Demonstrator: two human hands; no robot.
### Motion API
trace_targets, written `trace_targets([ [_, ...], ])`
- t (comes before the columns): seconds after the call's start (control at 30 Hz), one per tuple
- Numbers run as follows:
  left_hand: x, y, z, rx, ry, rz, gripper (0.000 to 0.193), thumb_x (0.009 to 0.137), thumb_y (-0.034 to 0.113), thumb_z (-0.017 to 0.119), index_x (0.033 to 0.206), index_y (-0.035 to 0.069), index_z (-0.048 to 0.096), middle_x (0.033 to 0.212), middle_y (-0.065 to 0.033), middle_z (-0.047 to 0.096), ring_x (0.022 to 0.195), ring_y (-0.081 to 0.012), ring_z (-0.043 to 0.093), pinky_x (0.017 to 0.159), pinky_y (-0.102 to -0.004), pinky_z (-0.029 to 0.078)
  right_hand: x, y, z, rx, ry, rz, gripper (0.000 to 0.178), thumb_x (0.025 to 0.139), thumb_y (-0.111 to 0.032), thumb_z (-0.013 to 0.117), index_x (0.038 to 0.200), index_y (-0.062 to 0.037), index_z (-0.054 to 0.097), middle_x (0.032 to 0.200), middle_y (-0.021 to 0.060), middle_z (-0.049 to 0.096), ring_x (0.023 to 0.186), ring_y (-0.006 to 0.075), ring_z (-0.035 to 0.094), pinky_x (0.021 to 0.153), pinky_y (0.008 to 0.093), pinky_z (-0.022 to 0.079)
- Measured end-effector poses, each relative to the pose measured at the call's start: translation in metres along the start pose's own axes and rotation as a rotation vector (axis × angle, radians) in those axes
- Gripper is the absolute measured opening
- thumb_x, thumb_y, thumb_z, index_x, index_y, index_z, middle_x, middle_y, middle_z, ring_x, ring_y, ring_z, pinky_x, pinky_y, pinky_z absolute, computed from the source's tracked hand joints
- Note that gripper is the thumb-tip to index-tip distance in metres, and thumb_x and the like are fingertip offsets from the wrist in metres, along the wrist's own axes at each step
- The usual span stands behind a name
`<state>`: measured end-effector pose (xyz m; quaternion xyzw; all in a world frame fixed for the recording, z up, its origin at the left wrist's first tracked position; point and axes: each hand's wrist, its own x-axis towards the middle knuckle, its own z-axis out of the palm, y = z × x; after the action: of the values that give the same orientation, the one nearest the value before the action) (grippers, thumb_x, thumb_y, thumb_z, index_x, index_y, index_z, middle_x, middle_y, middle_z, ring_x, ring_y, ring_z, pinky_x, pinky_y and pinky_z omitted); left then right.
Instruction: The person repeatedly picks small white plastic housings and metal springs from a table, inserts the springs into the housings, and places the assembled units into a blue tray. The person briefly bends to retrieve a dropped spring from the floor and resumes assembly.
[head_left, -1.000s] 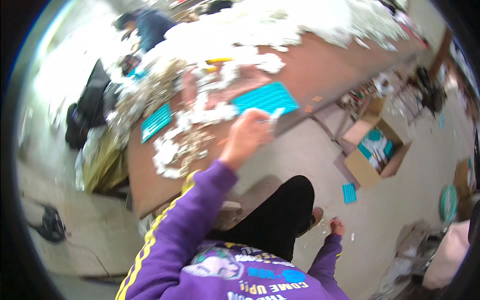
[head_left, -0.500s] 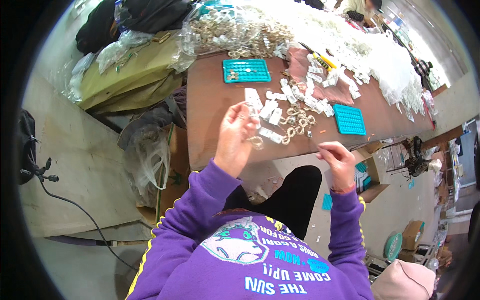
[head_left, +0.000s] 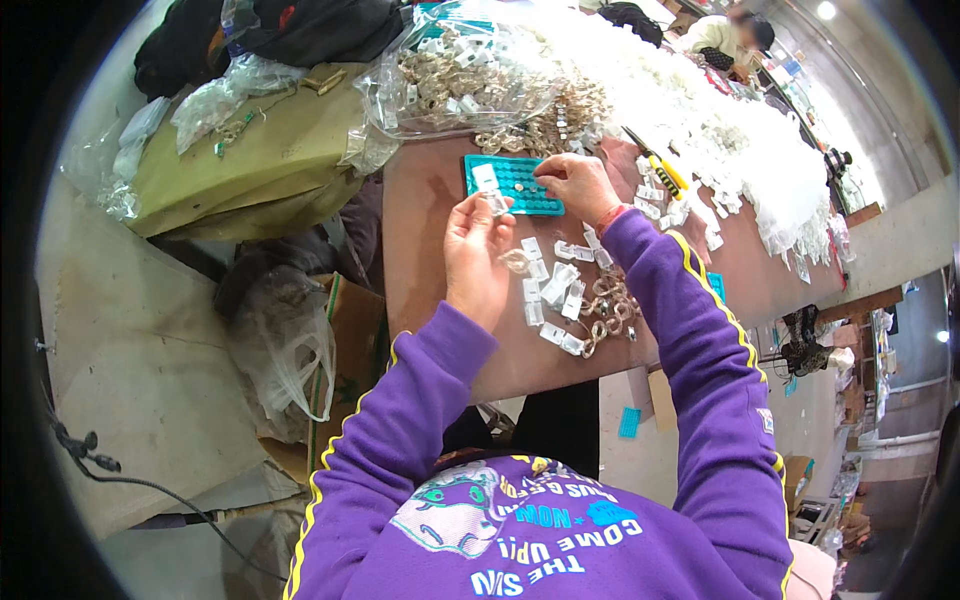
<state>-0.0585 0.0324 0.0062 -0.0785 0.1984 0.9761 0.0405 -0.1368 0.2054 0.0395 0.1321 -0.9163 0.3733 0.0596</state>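
My left hand [head_left: 478,240] is closed on a small white plastic case [head_left: 487,180], raised just in front of a teal ridged tray [head_left: 482,168]. A thin beige coil [head_left: 515,261] shows beside the fingers; whether it is joined to the case I cannot tell. Over the right part of that tray, my right hand [head_left: 580,185] has thumb and fingertips pinched together; anything between them is too small to make out. Small round silvery pieces [head_left: 519,187] lie in the tray. Nearer me on the brown tabletop are several similar white cases [head_left: 560,285] and beige coils [head_left: 605,305].
Yellow-and-black cutters [head_left: 665,172] lie near a pink cloth [head_left: 620,158]. A clear bag [head_left: 470,85] of coiled pieces and a large white heap [head_left: 690,110] fill the far side. Another teal tray [head_left: 716,286] is partly behind my right sleeve. A person [head_left: 722,45] sits at the far right.
My right hand has moved from the table's front edge, up and left, to the far teal tray. My left hand still holds the white case, now close to that tray. The view has shifted slightly.
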Motion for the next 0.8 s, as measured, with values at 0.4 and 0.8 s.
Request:
trace_targets([
  [0.4,0.004,-0.011,-0.013,-0.165,-0.069,-0.122,0.013,0.097,0.018,0.058,0.107,0.009,0.056,0.098,-0.0106,0.065,0.077,-0.0123,0.060,0.065,-0.0216,0.049,0.014,0.022,0.003,-0.081,-0.150,-0.043,0.011,0.077,-0.007,0.072,0.086,-0.0022,0.072,0.078,0.0122,0.068,0.063,0.0200,0.069,0.062,0.0304,0.055],
  [0.8,0.008,-0.002,-0.012,0.012,-0.097,-0.053,0.016,0.096,0.017,0.060,0.109,0.007,0.057,0.099,-0.0079,0.064,0.085,-0.0141,0.061,0.074,-0.0229,0.052,0.000,-0.020,-0.012,0.036,-0.104,-0.213,0.011,0.076,0.000,0.073,0.086,0.0014,0.070,0.079,0.0061,0.065,0.069,0.0109,0.063,0.063,0.0240,0.051],
])
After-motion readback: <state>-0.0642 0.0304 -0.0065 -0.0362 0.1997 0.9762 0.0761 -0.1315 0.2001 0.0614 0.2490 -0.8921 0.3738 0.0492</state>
